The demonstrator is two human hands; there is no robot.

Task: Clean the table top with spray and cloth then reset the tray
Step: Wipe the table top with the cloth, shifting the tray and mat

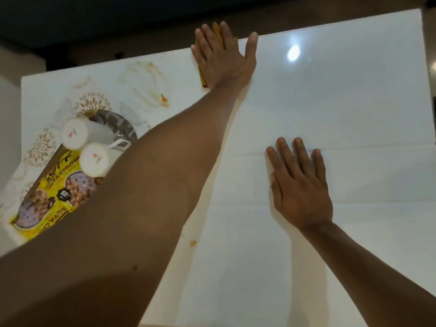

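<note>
My left hand lies flat, fingers spread, pressing a folded yellow cloth onto the white table top at its far edge. Most of the cloth is hidden under the palm. My right hand rests palm down on the bare table, holding nothing. Orange-brown smears mark the table left of the cloth, and a small orange spot sits near my left forearm. A dark patterned tray stands at the left, partly hidden by my arm. No spray bottle is in view.
Two white mugs lie on the tray beside a yellow soya chunks packet. Printed floral motifs decorate the table's left part. Beyond the far edge the floor is dark.
</note>
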